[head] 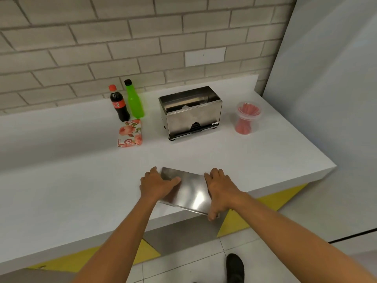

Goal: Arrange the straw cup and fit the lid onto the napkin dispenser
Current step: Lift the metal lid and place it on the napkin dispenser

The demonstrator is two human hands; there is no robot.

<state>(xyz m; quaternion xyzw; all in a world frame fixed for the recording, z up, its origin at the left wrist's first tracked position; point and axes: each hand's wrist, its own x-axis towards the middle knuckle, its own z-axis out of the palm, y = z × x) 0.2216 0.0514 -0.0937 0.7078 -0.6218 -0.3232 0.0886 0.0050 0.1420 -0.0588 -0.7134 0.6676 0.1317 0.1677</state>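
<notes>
A flat steel lid (190, 190) lies at the front edge of the white counter (81, 180), its near corner jutting over the edge. My left hand (157, 183) grips its left end and my right hand (219, 188) grips its right end, thumb under the near corner. Farther back stands the steel napkin dispenser (191, 115), open at the top. To its right stands a clear straw cup (246, 119) filled with red straws, upright and apart from the dispenser.
A cola bottle (119, 105) and a green bottle (133, 101) stand at the back left by the brick wall. A floral napkin pack (130, 133) lies before them. The counter ends at a slanted right edge near a grey wall panel (326, 99).
</notes>
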